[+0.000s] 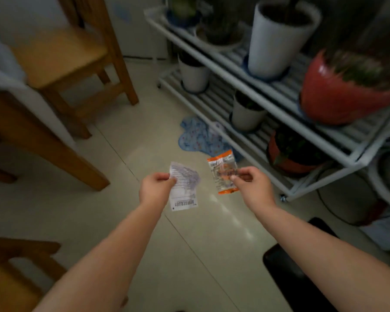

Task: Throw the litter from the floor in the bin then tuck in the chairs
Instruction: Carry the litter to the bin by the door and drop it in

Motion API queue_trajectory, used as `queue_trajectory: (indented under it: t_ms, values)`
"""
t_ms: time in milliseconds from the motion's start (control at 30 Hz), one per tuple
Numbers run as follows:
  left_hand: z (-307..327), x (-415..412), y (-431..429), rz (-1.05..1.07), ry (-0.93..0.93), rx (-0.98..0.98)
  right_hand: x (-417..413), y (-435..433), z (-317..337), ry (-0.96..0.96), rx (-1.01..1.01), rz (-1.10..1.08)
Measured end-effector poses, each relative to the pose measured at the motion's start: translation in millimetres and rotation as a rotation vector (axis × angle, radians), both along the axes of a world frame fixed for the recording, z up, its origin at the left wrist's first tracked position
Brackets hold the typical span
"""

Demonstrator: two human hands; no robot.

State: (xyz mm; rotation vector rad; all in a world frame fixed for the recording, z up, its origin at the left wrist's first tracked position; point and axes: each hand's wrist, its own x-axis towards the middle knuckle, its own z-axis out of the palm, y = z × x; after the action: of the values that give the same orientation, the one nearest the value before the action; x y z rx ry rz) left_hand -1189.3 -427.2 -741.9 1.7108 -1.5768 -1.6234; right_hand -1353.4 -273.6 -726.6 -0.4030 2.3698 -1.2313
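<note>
My left hand [154, 188] pinches a white printed wrapper [184, 188] by its left edge, held above the tiled floor. My right hand [251, 183] grips an orange and clear plastic packet [222, 171] at its right side. Both pieces hang in the air in front of me, a short gap apart. A wooden chair [61, 57] stands pulled out at the upper left. Part of a second wooden chair [14, 273] shows at the lower left. No bin is in view.
A wooden table leg [43, 140] slants across the left. A white two-tier plant rack [268, 104] with white and red pots fills the right. A blue patterned cloth [198, 138] lies on the floor by the rack. A black object [288, 273] sits at lower right.
</note>
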Motion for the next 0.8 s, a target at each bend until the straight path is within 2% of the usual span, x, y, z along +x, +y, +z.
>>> queue_trajectory:
  t_ms: [200, 367, 567, 800]
  values:
    - [225, 19, -22, 0.059, 0.095, -0.096, 18, -20, 217, 0.073, -0.080, 0.058]
    - [357, 50, -35, 0.056, 0.149, -0.196, 45, -31, 350, 0.163, -0.127, 0.181]
    - [458, 98, -22, 0.089, 0.222, -0.348, 95, -41, 431, 0.219, -0.254, 0.270]
    - [519, 201, 26, 0.302, 0.252, -0.451, 163, -54, 491, 0.256, -0.359, 0.506]
